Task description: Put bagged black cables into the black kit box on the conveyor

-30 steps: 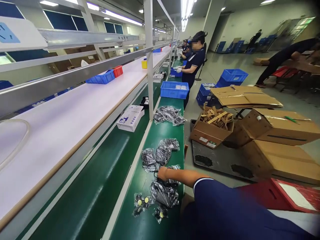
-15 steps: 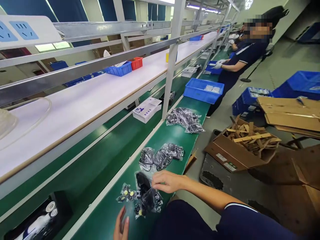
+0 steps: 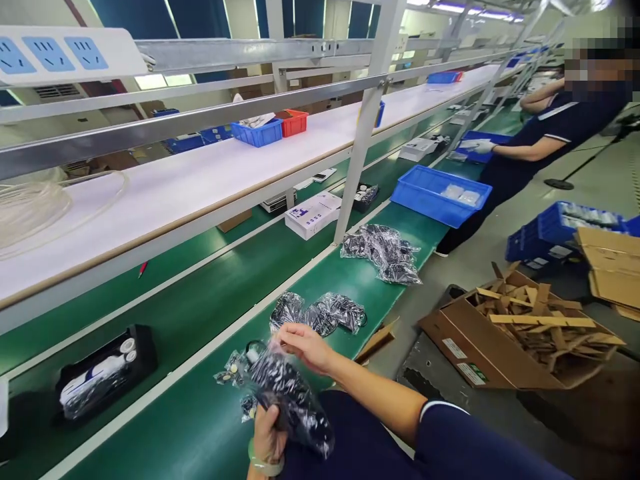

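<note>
1. The step in hand seems to be opening one plastic bag (image 3: 293, 400), which is lifted above the green bench (image 3: 200, 427).
2. The left hand (image 3: 267, 433) is clamped on the bag's lower part.
3. The right hand (image 3: 305, 345) pinches its top edge.
4. I judge the next move needs a gentle pull so the black part inside does not fall out.

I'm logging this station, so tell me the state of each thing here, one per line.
Left hand: closed around the lower end of the clear bag.
Right hand: pinching the bag's top.
Clear bag: lifted off the bench, dark parts inside.
Bagged parts: lying flat on the green bench.
Blue bin: open, a few packets inside.
Cardboard box: flaps open, full of cardboard scraps.
White box: closed, on the belt.
</note>
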A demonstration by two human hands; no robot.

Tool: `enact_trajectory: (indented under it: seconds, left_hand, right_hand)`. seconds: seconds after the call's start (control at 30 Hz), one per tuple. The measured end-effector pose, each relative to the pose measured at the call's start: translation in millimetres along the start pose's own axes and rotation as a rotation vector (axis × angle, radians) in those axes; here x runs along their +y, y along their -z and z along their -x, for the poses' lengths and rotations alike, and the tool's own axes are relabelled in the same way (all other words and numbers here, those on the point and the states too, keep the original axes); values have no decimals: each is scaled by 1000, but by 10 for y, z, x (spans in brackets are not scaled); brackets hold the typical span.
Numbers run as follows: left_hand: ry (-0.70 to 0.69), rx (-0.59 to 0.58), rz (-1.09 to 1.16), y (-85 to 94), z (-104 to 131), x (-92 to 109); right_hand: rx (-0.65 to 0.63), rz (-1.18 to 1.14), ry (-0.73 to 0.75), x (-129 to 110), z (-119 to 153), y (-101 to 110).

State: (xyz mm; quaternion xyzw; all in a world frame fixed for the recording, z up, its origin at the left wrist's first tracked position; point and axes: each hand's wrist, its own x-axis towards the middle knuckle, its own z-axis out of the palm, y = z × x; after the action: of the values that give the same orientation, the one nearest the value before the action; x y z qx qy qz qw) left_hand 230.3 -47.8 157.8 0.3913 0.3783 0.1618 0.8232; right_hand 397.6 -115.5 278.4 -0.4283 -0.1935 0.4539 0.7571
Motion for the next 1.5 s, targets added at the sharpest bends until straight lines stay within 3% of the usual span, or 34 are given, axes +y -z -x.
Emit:
enact_trajectory:
  seconds: [0.07,0.17,0.27,0.33,0.4,0.47,0.6,0.7,0.77,0.9,1.0,1.07,1.17,1.23,1.3,1.4,1.5]
  left_hand:
    - [21,71,116,-98,94,23]
    - [66,122,192,-226,189,96]
    - [73,102,165,-309,208,25]
    - [24,72,-44,-276,142,-105]
    - [-19,65,-355,-114,-4,-240]
    - [-16,110,-607,188,-207,-331]
    - [182,405,-893,979,-594,-383]
    - [312,541,-1098,1367,-735,-454]
    - [286,491,-1221,1436,-769,-555]
    - [134,273,-1385,1349,-819,-732]
    - [83,205,-1453,1410,-881,-675]
    - [97,260,-1493,1572,-900,-530]
    - [150,476,-1543,1860,-870,-241]
    - [148,587,-1581,1959,-857,-76]
    - [80,556,-1642,1921,-899,13]
    - [-51,290,-1735,1659,-1082,-33]
    - [-61,80,-1780,1407,-1281,-203]
  right_hand:
    - [11,294,-33,48,91,208]
    - [-133,544,-100,164,259,418]
    - [-98,523,-151,329,371,500]
    - [15,427,-202,448,394,541]
    - [99,373,-217,551,387,613]
    - [140,468,-171,631,366,734]
    - [198,984,-153,789,304,1094]
    - [217,1304,-240,983,250,1387]
    - [198,1417,-314,1144,225,1560]
    - [134,1516,-437,1462,243,1811]
    - [98,1532,-473,1632,305,1917]
    - [84,1534,-486,1703,339,1963]
    - [75,1530,-492,1769,352,2016]
    - [72,1527,-489,1798,342,2043]
    - [68,1525,-485,1821,327,2063]
    - [58,1512,-479,1848,314,2082]
    - [50,1498,-454,1860,316,2086]
